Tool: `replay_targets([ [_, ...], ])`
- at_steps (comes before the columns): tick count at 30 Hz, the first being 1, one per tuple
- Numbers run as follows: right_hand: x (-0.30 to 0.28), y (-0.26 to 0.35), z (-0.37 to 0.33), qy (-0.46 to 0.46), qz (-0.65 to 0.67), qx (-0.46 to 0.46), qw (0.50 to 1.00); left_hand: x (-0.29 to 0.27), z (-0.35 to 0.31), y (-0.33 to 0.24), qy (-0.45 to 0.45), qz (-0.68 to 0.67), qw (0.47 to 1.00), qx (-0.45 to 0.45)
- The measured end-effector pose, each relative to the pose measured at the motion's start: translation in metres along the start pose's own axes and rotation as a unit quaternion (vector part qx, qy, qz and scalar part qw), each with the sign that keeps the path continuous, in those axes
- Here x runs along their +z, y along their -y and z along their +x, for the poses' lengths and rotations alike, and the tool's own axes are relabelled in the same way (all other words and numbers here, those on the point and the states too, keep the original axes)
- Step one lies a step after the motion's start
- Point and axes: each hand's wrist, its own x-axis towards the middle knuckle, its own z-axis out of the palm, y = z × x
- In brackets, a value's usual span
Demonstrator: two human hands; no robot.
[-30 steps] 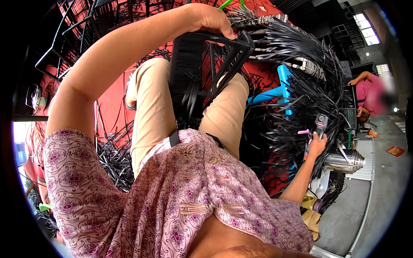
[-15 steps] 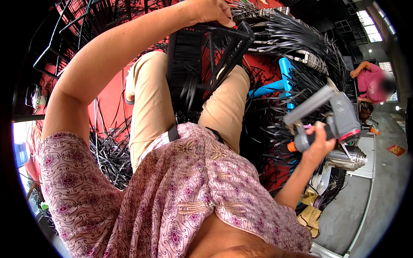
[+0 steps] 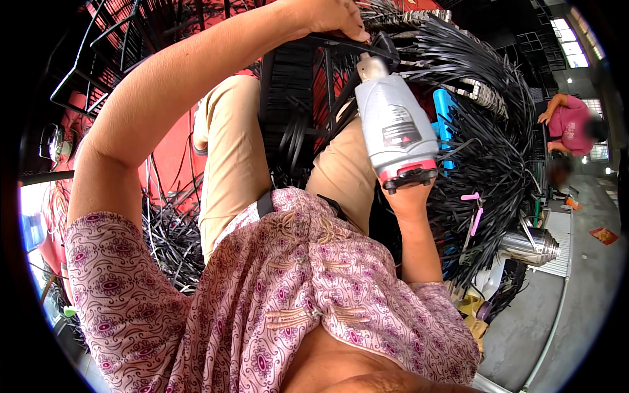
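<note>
My left hand (image 3: 339,18) reaches across to the far bar of a black frame (image 3: 326,85) partly woven with black strips, standing between my knees. Its fingers are closed at the bar, near the far right corner; whether a strip end is also pinched there is too small to tell. In my right hand (image 3: 414,198) is a grey staple gun (image 3: 396,114) with a red and black rear end, which hides most of the fingers. The gun's nose meets that corner of the frame, just right of my left fingertips. Loose black strips (image 3: 293,131) hang inside the frame.
Bundles of long black strips (image 3: 458,56) heap up at the right, by a blue plastic piece (image 3: 444,124). Small pink-handled scissors (image 3: 476,213) and a metal flask (image 3: 534,245) lie nearer. Black metal racks (image 3: 111,52) stand at the far left. Another person (image 3: 570,124) sits far right.
My right hand has swung the staple gun left from beside the strip heap to the frame's corner. The pink scissors now show. My left hand stays at the bar, shifted slightly right.
</note>
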Motion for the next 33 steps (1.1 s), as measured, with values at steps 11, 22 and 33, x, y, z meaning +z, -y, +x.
replay_targets([
  [11,0.008,-0.01,-0.006,0.033,0.016,0.058,0.998,0.0,-0.002,-0.001,0.0,-0.008,1.0,0.006],
  [22,0.011,-0.017,-0.006,0.039,-0.028,0.018,0.999,0.0,-0.003,-0.002,0.002,-0.024,1.0,-0.003],
  [33,0.015,-0.008,-0.007,0.025,-0.058,0.058,0.996,-0.005,-0.009,-0.007,0.0,-0.014,1.0,-0.025],
])
